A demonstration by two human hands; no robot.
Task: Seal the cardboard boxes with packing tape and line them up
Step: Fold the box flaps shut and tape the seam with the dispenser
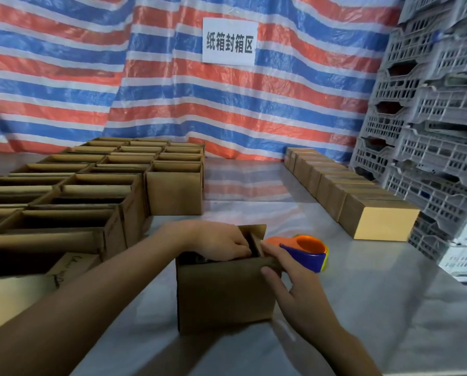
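Leftmost, a block of unsealed boxes (64, 202) fills the left side of the frame. They stand packed side by side in rows with their top flaps up and dark insides showing. Behind them, across the whole upper part of the frame, hangs a red, blue and white striped tarp (91, 77). A white paper sign (229, 40) with black characters is fixed to it at upper centre.

The left forearm comes in from the lower left. The left hand (218, 240) rests on the top of the open carton (224, 291), fingers curled down into the opening over a flap edge. This carton stands upright on the steel table (362, 294) at lower centre, apart from the block of boxes. One flap stands up at its far side and the top is not yet closed.

The right hand (289, 272) holds the carton's upper right corner. Its thumb lies on the front face and its fingers stretch along the right-hand flap, so the corner is pinched between them.

Just behind that hand, right of the carton, a tape dispenser (305, 252) in orange and blue lies on the table. Part of it is hidden by the fingers, and the tape itself cannot be made out.

Further right, well apart from the carton, a row of closed boxes (362, 202) runs from right of centre back towards the tarp, each touching the next. Grey plastic crates (430, 118) are stacked along the right edge of the frame, close behind that row.
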